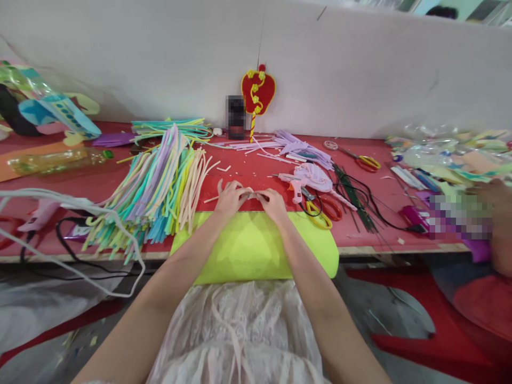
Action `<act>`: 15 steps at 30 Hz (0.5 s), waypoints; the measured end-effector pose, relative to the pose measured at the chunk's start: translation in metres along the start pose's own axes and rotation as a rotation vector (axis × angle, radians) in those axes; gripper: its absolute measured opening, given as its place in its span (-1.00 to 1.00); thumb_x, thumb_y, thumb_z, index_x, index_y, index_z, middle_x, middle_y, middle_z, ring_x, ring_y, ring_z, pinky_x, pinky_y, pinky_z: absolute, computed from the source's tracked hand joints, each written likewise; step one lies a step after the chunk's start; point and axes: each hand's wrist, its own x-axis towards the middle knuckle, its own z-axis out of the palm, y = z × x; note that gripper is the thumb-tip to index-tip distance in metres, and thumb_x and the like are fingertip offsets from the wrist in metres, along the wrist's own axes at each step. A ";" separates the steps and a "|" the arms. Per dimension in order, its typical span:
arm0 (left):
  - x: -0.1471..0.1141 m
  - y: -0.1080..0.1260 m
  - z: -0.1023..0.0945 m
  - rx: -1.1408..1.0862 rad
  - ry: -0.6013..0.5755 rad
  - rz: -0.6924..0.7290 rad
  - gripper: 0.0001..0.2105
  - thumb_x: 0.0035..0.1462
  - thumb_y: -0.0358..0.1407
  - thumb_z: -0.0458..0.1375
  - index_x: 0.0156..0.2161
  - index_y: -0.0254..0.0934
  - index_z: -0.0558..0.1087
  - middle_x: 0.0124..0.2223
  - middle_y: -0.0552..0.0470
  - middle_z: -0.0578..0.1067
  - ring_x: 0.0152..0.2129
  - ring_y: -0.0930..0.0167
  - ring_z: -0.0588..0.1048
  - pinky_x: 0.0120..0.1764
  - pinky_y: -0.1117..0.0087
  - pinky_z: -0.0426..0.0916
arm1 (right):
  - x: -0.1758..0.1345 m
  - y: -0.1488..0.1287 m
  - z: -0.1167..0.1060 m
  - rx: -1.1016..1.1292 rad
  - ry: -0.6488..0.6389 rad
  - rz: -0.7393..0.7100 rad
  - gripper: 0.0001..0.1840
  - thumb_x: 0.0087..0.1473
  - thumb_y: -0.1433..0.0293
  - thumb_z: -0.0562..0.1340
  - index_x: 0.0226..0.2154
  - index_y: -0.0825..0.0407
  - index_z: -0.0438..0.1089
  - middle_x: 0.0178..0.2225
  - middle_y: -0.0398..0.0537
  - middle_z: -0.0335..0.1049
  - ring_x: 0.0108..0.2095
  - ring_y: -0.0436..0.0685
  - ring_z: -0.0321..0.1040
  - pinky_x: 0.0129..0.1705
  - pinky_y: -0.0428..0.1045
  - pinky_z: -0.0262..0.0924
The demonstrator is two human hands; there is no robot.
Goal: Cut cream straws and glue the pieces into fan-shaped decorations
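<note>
My left hand and my right hand meet over the near edge of the table. Fingertips of both are closed on a short, pale pipe cleaner, mostly covered by the fingers. Beneath my wrists lies a bright yellow-green sheet that hangs over the table edge toward my lap. Left of my left hand fans a large bundle of pastel pipe cleaners, with peach ones nearest. A pink glue gun rests just right of my right hand, beside yellow-handled scissors.
A red apple-shaped decoration stands against the white partition. Lilac pipe cleaners, dark green stems and black cables lie at right. A plastic bottle and white wire frame are at left. Another person's arm reaches in at right.
</note>
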 end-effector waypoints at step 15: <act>0.001 -0.002 0.001 -0.008 -0.006 -0.010 -0.79 0.14 -0.23 0.09 -0.12 0.07 0.47 -0.13 0.05 0.40 -0.12 0.33 0.35 0.19 0.03 -0.27 | 0.000 -0.001 0.002 -0.039 0.012 -0.009 -0.77 0.11 0.30 0.13 -0.24 -0.03 0.47 -0.31 -0.03 0.43 -0.29 0.08 0.34 -0.13 0.01 0.20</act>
